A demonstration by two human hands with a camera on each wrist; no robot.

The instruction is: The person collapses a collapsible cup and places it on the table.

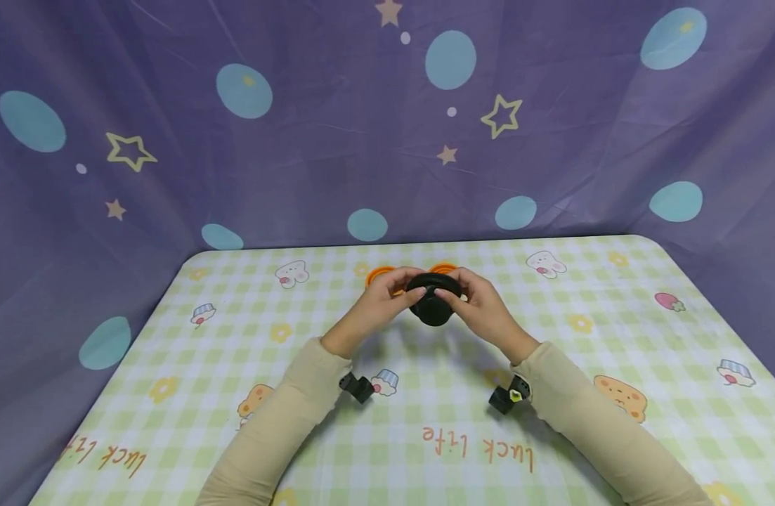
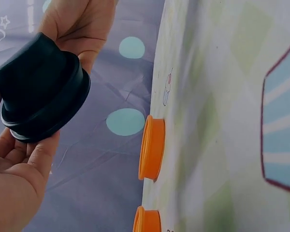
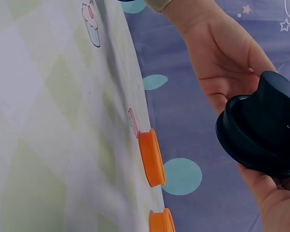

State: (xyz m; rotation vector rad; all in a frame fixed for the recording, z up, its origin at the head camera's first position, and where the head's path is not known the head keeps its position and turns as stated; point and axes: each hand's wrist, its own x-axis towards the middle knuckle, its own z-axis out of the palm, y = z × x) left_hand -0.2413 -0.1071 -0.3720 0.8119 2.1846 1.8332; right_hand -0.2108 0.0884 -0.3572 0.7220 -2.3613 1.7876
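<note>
A black, hat-shaped plastic piece [image 1: 434,314] with a round flared rim and a slanted raised middle is held up over the far half of the table. My left hand [image 1: 382,299] grips its rim from the left, thumb on the near face. From the opposite side my right hand [image 1: 483,309] pinches the same rim, its thumb also in front. Both wrist views show the black piece [image 2: 38,92] tilted between the two hands, fingers curled behind and under the rim.
Beyond the hands, two round orange rims show: a left orange ring [image 1: 376,273] and a right orange ring [image 1: 443,268], both on the checked tablecloth [image 1: 336,436]. A purple patterned curtain [image 1: 311,169] hangs behind the far table edge.
</note>
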